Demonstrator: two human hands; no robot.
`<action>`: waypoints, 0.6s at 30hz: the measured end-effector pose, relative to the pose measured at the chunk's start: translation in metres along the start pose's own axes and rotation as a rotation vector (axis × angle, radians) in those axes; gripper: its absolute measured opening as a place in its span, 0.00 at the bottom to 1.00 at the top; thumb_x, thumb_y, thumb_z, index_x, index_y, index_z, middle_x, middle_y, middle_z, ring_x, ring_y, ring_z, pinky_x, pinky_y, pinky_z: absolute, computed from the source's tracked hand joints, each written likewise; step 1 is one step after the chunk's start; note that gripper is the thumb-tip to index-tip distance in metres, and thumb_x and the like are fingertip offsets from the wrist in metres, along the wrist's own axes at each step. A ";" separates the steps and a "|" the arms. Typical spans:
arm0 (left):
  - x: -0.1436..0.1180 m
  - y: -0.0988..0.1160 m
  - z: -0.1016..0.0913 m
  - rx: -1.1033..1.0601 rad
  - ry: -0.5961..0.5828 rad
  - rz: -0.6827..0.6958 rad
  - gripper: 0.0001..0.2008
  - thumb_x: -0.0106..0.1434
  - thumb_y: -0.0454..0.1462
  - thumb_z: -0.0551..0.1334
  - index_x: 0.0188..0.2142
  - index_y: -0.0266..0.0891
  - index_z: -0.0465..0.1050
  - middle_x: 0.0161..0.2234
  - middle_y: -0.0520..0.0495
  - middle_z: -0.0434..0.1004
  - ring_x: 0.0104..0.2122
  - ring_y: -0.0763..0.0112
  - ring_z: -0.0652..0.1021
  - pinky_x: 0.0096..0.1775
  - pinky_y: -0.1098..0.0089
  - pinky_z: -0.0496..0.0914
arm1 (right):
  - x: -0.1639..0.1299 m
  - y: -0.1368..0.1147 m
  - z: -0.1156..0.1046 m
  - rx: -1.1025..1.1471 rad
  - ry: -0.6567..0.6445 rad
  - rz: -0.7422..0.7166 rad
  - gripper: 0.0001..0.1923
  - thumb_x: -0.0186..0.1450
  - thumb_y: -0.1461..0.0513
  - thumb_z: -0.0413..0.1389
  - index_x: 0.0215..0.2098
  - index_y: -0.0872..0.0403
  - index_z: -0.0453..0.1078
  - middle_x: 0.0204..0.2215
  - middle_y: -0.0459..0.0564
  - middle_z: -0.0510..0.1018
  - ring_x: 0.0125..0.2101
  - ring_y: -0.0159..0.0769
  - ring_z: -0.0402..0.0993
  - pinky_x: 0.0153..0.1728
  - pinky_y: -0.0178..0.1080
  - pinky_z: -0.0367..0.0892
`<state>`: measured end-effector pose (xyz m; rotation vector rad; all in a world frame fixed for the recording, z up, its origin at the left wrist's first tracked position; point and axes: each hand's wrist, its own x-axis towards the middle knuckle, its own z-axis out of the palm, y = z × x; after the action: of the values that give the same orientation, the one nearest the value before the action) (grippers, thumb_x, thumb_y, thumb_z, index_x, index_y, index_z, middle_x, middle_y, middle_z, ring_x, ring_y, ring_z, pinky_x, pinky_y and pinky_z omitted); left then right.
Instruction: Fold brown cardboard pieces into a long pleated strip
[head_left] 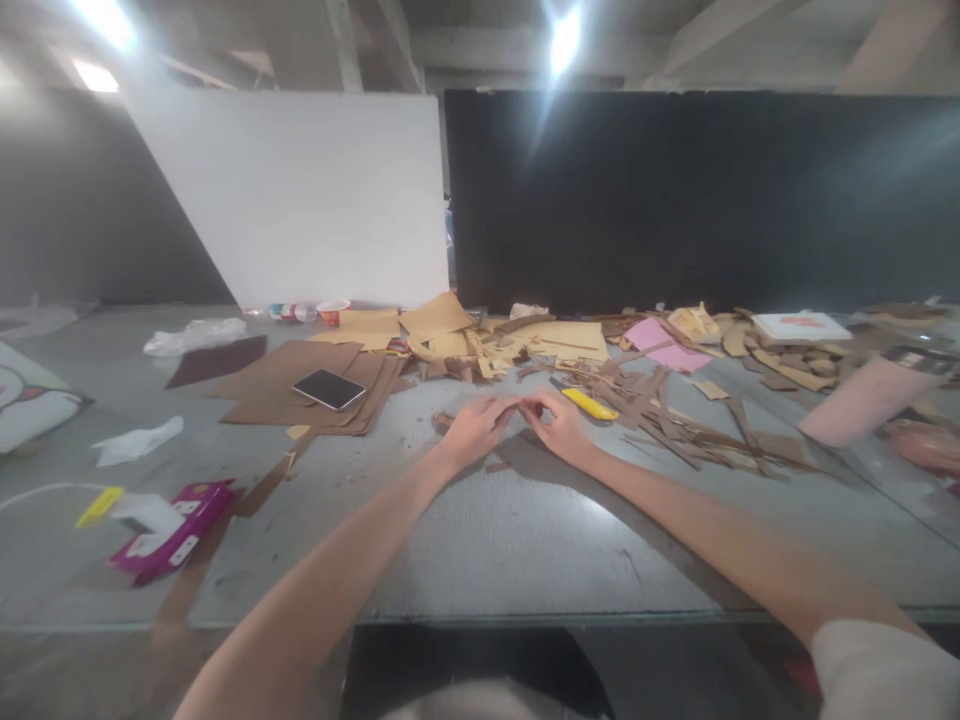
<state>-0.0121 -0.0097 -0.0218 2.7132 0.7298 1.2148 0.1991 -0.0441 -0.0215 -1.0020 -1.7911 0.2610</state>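
Both bare hands met at the middle of the grey worktable (480, 540), fingertips touching each other. Left hand (474, 430) lay palm down, fingers curled toward the right hand (559, 425); something small seemed pinched between them, but blur hid it, so whether either hand actually gripped anything could not be told. A small brown cardboard scrap (442, 421) poked out just beyond the left hand, touching the table. A yellow utility knife (589, 403) lay just beside the right hand, on the far side, untouched.

Long brown cardboard strips (675, 425) were scattered right of the knife. A stack of flat brown cardboard sheets (300, 385) sat left of the hands with a dark smartphone (328, 389) face up on top. A pile of tan cardboard offcuts (465, 335) ran along the far edge, a pink paper sheet (660, 343) among them. A magenta and white carton (171, 530) lay near the left front edge, well apart from the hands. A white panel (300, 195) and a black panel (697, 195) stood behind the table.
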 end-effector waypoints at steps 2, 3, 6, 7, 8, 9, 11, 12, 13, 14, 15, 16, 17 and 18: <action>-0.001 -0.001 0.000 -0.001 0.010 0.000 0.15 0.80 0.39 0.53 0.59 0.42 0.73 0.49 0.42 0.83 0.50 0.63 0.83 0.52 0.61 0.77 | 0.000 0.000 0.000 -0.003 -0.009 -0.005 0.19 0.75 0.46 0.54 0.38 0.51 0.76 0.30 0.50 0.76 0.32 0.40 0.72 0.37 0.41 0.70; -0.001 -0.001 0.001 0.001 0.016 -0.004 0.15 0.80 0.39 0.53 0.59 0.42 0.73 0.49 0.42 0.83 0.49 0.63 0.83 0.52 0.61 0.77 | 0.000 0.001 0.000 -0.001 -0.013 -0.008 0.19 0.75 0.47 0.54 0.38 0.52 0.75 0.30 0.50 0.76 0.32 0.40 0.72 0.37 0.40 0.70; -0.002 -0.003 0.002 0.009 0.025 -0.011 0.15 0.80 0.39 0.53 0.59 0.42 0.73 0.47 0.42 0.83 0.48 0.63 0.83 0.51 0.61 0.78 | 0.001 0.003 0.001 0.010 -0.030 -0.029 0.18 0.76 0.49 0.54 0.39 0.52 0.75 0.30 0.49 0.75 0.31 0.39 0.72 0.36 0.40 0.70; -0.002 -0.004 0.002 0.010 0.027 -0.011 0.15 0.80 0.39 0.53 0.60 0.42 0.73 0.47 0.42 0.83 0.47 0.62 0.83 0.51 0.61 0.78 | 0.001 0.004 0.002 0.011 -0.031 -0.040 0.17 0.76 0.49 0.54 0.40 0.52 0.75 0.30 0.49 0.75 0.31 0.39 0.72 0.36 0.39 0.69; -0.002 -0.004 0.003 0.010 0.027 -0.009 0.15 0.80 0.39 0.53 0.60 0.42 0.73 0.47 0.42 0.83 0.47 0.62 0.83 0.50 0.61 0.78 | 0.001 0.005 0.002 0.013 -0.029 -0.052 0.17 0.76 0.49 0.54 0.40 0.52 0.75 0.30 0.49 0.75 0.31 0.39 0.71 0.35 0.39 0.69; -0.003 -0.005 0.003 0.009 0.025 -0.005 0.15 0.80 0.38 0.53 0.60 0.42 0.73 0.47 0.42 0.83 0.47 0.62 0.83 0.50 0.62 0.78 | 0.001 0.006 0.002 0.014 -0.028 -0.063 0.17 0.77 0.50 0.54 0.39 0.52 0.75 0.29 0.48 0.74 0.31 0.38 0.71 0.35 0.39 0.69; -0.003 -0.007 0.004 0.009 0.020 0.002 0.15 0.79 0.38 0.53 0.59 0.43 0.73 0.47 0.42 0.83 0.47 0.62 0.83 0.50 0.62 0.78 | 0.001 0.007 0.003 0.018 -0.035 -0.074 0.16 0.77 0.50 0.53 0.39 0.52 0.74 0.29 0.48 0.74 0.31 0.38 0.71 0.35 0.39 0.69; -0.003 -0.008 0.004 0.010 0.012 0.004 0.15 0.79 0.38 0.53 0.59 0.43 0.73 0.47 0.42 0.83 0.47 0.62 0.83 0.50 0.62 0.78 | 0.001 0.008 0.003 0.021 -0.046 -0.077 0.16 0.77 0.51 0.53 0.39 0.52 0.74 0.29 0.48 0.74 0.31 0.38 0.71 0.35 0.39 0.69; -0.004 -0.008 0.004 0.013 0.004 0.002 0.15 0.79 0.38 0.54 0.59 0.43 0.73 0.47 0.43 0.83 0.48 0.62 0.83 0.51 0.62 0.77 | 0.002 0.009 0.003 0.025 -0.059 -0.080 0.16 0.77 0.52 0.52 0.40 0.52 0.74 0.30 0.48 0.74 0.31 0.38 0.71 0.36 0.39 0.69; -0.004 -0.009 0.005 0.017 -0.005 -0.005 0.15 0.79 0.38 0.54 0.59 0.43 0.73 0.47 0.43 0.83 0.48 0.62 0.83 0.51 0.62 0.77 | 0.002 0.010 0.003 0.027 -0.072 -0.081 0.15 0.77 0.52 0.52 0.40 0.52 0.74 0.30 0.48 0.74 0.31 0.38 0.71 0.36 0.39 0.69; -0.004 -0.009 0.005 0.023 -0.015 -0.016 0.15 0.79 0.38 0.54 0.60 0.44 0.73 0.48 0.43 0.83 0.48 0.62 0.83 0.51 0.62 0.77 | 0.002 0.011 0.003 0.027 -0.083 -0.080 0.14 0.77 0.53 0.52 0.41 0.52 0.74 0.31 0.48 0.74 0.32 0.38 0.71 0.36 0.39 0.69; -0.004 -0.010 0.005 0.029 -0.023 -0.027 0.15 0.79 0.37 0.54 0.60 0.44 0.73 0.48 0.43 0.83 0.48 0.62 0.83 0.51 0.62 0.77 | 0.003 0.013 0.004 0.026 -0.092 -0.076 0.14 0.77 0.53 0.52 0.41 0.52 0.74 0.31 0.48 0.74 0.32 0.38 0.72 0.36 0.39 0.69; -0.004 -0.010 0.005 0.035 -0.032 -0.035 0.15 0.79 0.37 0.54 0.60 0.44 0.73 0.49 0.43 0.83 0.48 0.62 0.83 0.51 0.62 0.77 | 0.003 0.014 0.004 0.024 -0.100 -0.068 0.14 0.77 0.54 0.52 0.41 0.52 0.74 0.31 0.48 0.74 0.31 0.38 0.72 0.36 0.39 0.69; -0.004 -0.011 0.005 0.043 -0.040 -0.040 0.16 0.79 0.37 0.54 0.61 0.43 0.73 0.49 0.42 0.82 0.49 0.62 0.83 0.51 0.62 0.77 | 0.004 0.014 0.005 0.020 -0.107 -0.058 0.13 0.77 0.54 0.52 0.41 0.52 0.74 0.31 0.48 0.75 0.31 0.38 0.72 0.36 0.39 0.69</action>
<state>-0.0146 -0.0013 -0.0308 2.7347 0.8108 1.1460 0.2021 -0.0310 -0.0293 -0.9356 -1.9077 0.3010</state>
